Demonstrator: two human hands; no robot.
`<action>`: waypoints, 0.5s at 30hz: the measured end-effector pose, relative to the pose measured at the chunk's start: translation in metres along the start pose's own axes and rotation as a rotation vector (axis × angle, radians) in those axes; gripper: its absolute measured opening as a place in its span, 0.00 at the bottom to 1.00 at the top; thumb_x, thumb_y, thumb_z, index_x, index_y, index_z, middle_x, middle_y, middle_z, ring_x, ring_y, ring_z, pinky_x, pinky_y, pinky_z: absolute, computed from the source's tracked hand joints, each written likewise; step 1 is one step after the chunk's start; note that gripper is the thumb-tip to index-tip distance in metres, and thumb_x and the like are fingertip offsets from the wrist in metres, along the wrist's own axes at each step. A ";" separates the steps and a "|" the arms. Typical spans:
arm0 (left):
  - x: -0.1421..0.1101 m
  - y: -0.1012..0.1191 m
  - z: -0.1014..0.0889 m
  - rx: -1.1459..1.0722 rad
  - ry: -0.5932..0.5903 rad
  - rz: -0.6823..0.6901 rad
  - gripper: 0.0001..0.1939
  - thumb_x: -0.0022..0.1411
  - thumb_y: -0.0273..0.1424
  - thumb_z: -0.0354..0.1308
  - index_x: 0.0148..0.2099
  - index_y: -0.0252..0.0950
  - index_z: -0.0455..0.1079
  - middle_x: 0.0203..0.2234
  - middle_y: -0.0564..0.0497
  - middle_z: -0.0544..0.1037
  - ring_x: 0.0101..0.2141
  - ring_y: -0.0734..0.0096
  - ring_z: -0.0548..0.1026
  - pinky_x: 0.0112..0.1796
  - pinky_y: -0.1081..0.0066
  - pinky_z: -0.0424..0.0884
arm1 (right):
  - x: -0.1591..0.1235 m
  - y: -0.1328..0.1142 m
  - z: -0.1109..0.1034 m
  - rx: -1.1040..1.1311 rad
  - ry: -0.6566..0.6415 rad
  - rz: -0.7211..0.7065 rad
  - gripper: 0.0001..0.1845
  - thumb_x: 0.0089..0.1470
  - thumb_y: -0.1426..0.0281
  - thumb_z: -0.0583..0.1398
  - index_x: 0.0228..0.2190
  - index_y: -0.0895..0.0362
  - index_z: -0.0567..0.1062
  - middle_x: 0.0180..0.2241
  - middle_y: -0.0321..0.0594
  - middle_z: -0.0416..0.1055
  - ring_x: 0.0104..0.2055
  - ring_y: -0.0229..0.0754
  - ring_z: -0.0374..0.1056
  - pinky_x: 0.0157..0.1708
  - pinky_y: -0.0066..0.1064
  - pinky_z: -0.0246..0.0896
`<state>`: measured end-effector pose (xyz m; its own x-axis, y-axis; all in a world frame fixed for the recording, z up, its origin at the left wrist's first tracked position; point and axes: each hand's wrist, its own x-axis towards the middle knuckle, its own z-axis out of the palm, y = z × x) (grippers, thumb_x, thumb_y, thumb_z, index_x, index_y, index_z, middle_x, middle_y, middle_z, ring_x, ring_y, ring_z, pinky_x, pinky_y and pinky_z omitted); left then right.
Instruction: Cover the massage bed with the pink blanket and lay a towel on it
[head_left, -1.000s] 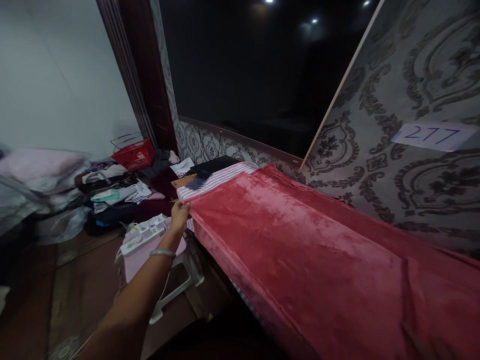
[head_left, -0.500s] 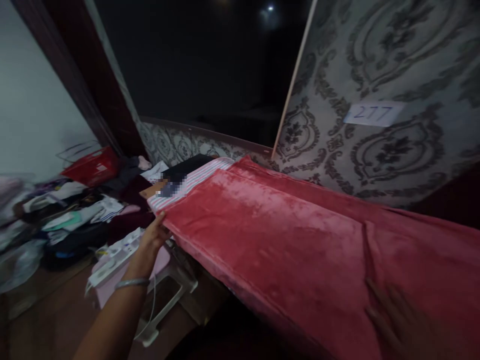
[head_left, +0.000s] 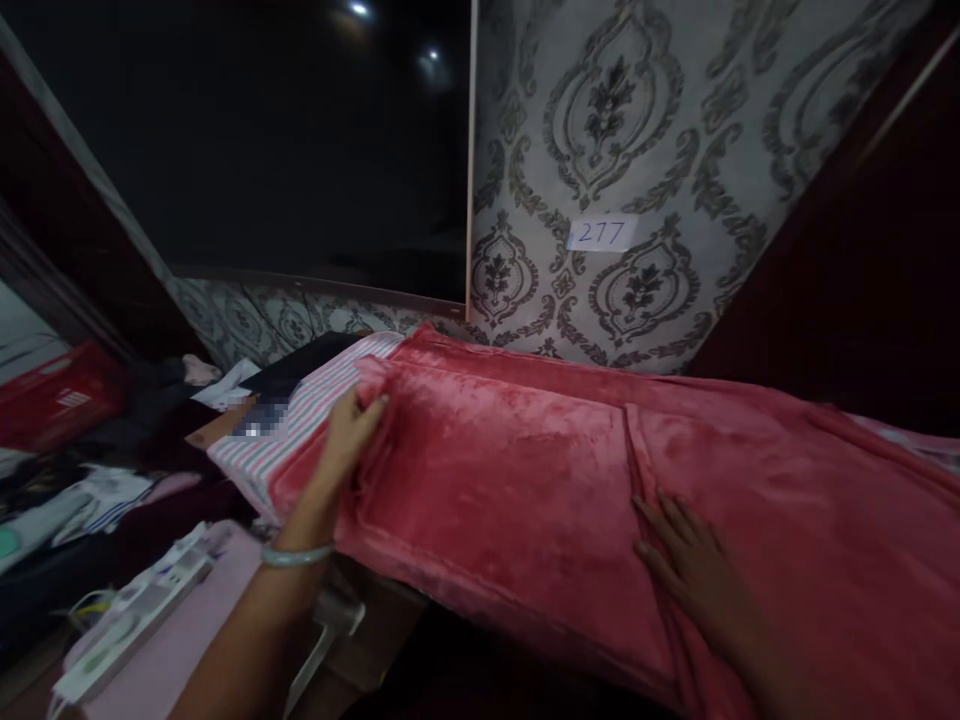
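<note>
A plush red blanket lies spread over a surface below the wall, with a crease crossing it on the right. At its left end my left hand grips the blanket, fingers closed on a raised, folded-over edge. A striped cloth in white, pink and grey shows beyond that edge. My right hand rests flat on the blanket beside the crease, its fingers stretched out and spread.
A white power strip lies on a pink-topped stool at lower left. Piled clothes and a red bag are further left. Behind the blanket are a large dark screen and a paper marked 277.
My left hand has lifted the blanket's left edge and drawn it inward to the right, uncovering more striped cloth. The view has turned right. My right hand still lies by the crease.
</note>
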<state>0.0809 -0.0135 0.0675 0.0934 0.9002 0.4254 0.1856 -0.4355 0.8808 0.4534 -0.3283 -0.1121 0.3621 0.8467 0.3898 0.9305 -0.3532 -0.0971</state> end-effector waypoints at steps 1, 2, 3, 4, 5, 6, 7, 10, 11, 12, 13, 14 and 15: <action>-0.008 0.010 0.019 0.064 -0.147 0.140 0.05 0.56 0.33 0.58 0.31 0.38 0.68 0.25 0.52 0.73 0.28 0.66 0.69 0.31 0.68 0.68 | 0.001 -0.001 -0.001 -0.002 -0.001 0.003 0.33 0.64 0.51 0.46 0.65 0.47 0.63 0.69 0.44 0.56 0.71 0.58 0.47 0.63 0.61 0.51; -0.020 0.018 0.036 0.078 -0.246 0.210 0.04 0.58 0.33 0.57 0.32 0.39 0.69 0.28 0.51 0.75 0.30 0.65 0.71 0.34 0.66 0.69 | 0.001 -0.002 -0.001 -0.006 -0.001 0.003 0.32 0.65 0.51 0.47 0.65 0.47 0.64 0.69 0.44 0.55 0.71 0.58 0.47 0.63 0.61 0.51; -0.034 0.025 0.052 0.084 -0.337 0.258 0.04 0.58 0.33 0.57 0.33 0.40 0.69 0.30 0.51 0.76 0.31 0.63 0.72 0.36 0.64 0.69 | 0.002 -0.003 -0.002 -0.010 -0.002 0.003 0.32 0.65 0.52 0.47 0.65 0.47 0.64 0.69 0.44 0.55 0.71 0.58 0.48 0.64 0.60 0.51; -0.050 0.030 0.065 0.091 -0.452 0.307 0.04 0.59 0.32 0.56 0.31 0.41 0.68 0.29 0.50 0.77 0.31 0.63 0.73 0.38 0.63 0.70 | 0.003 -0.004 -0.003 -0.013 -0.004 0.002 0.32 0.65 0.52 0.47 0.65 0.47 0.64 0.69 0.44 0.55 0.71 0.57 0.48 0.64 0.60 0.51; -0.068 0.033 0.075 0.127 -0.603 0.371 0.04 0.61 0.31 0.54 0.33 0.42 0.68 0.31 0.49 0.77 0.33 0.61 0.74 0.39 0.61 0.70 | 0.004 -0.005 -0.003 -0.016 -0.006 0.004 0.31 0.66 0.53 0.47 0.65 0.47 0.64 0.69 0.44 0.55 0.71 0.57 0.48 0.64 0.60 0.51; -0.086 0.034 0.082 0.169 -0.738 0.420 0.05 0.62 0.29 0.52 0.34 0.43 0.68 0.33 0.48 0.78 0.35 0.60 0.74 0.40 0.60 0.71 | 0.004 -0.006 -0.004 -0.018 -0.010 0.005 0.31 0.66 0.53 0.47 0.65 0.47 0.64 0.69 0.44 0.55 0.71 0.57 0.48 0.64 0.60 0.51; -0.102 0.033 0.087 0.217 -0.850 0.454 0.07 0.63 0.28 0.51 0.35 0.44 0.68 0.34 0.48 0.78 0.36 0.59 0.75 0.40 0.59 0.71 | 0.005 -0.006 -0.004 -0.019 -0.018 0.009 0.31 0.65 0.52 0.48 0.65 0.47 0.64 0.69 0.44 0.55 0.71 0.57 0.48 0.64 0.61 0.51; -0.139 0.022 0.089 0.354 -0.988 0.529 0.09 0.62 0.24 0.50 0.37 0.41 0.69 0.37 0.48 0.77 0.40 0.61 0.75 0.43 0.60 0.71 | 0.006 -0.007 -0.007 0.005 -0.057 0.030 0.31 0.64 0.52 0.49 0.65 0.46 0.64 0.70 0.44 0.54 0.72 0.57 0.47 0.64 0.62 0.49; -0.146 0.017 0.088 0.383 -0.985 0.558 0.10 0.61 0.22 0.50 0.38 0.39 0.70 0.38 0.48 0.77 0.41 0.61 0.75 0.45 0.60 0.71 | 0.007 -0.007 -0.010 0.023 -0.073 0.043 0.31 0.64 0.52 0.50 0.65 0.46 0.65 0.70 0.44 0.54 0.72 0.58 0.47 0.64 0.62 0.49; -0.151 0.013 0.087 0.396 -0.967 0.587 0.11 0.60 0.21 0.51 0.40 0.38 0.70 0.40 0.48 0.77 0.43 0.61 0.75 0.47 0.60 0.71 | 0.009 -0.007 -0.012 0.045 -0.087 0.058 0.31 0.63 0.53 0.50 0.64 0.47 0.66 0.69 0.45 0.54 0.72 0.58 0.47 0.64 0.63 0.49; -0.153 0.009 0.086 0.390 -0.940 0.615 0.12 0.59 0.21 0.51 0.42 0.38 0.71 0.42 0.47 0.78 0.44 0.60 0.75 0.48 0.60 0.71 | 0.012 -0.007 -0.016 0.075 -0.095 0.071 0.31 0.63 0.53 0.51 0.64 0.48 0.67 0.69 0.46 0.55 0.71 0.58 0.48 0.64 0.63 0.50; -0.154 0.005 0.085 0.367 -0.905 0.637 0.14 0.59 0.20 0.52 0.44 0.37 0.71 0.44 0.46 0.78 0.46 0.60 0.75 0.49 0.60 0.71 | 0.017 -0.009 -0.021 0.116 -0.094 0.078 0.31 0.62 0.53 0.52 0.63 0.49 0.68 0.68 0.47 0.57 0.71 0.59 0.49 0.63 0.63 0.50; -0.153 0.002 0.084 0.332 -0.869 0.649 0.15 0.58 0.20 0.52 0.46 0.37 0.71 0.45 0.45 0.78 0.47 0.59 0.75 0.50 0.60 0.72 | 0.022 -0.012 -0.026 0.173 -0.085 0.076 0.31 0.61 0.54 0.53 0.62 0.50 0.70 0.67 0.48 0.59 0.70 0.59 0.52 0.64 0.61 0.51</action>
<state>0.1490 -0.1529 -0.0131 0.8898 0.2534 0.3794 0.0932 -0.9150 0.3924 0.4492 -0.3157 -0.0785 0.4283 0.8533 0.2976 0.8933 -0.3501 -0.2818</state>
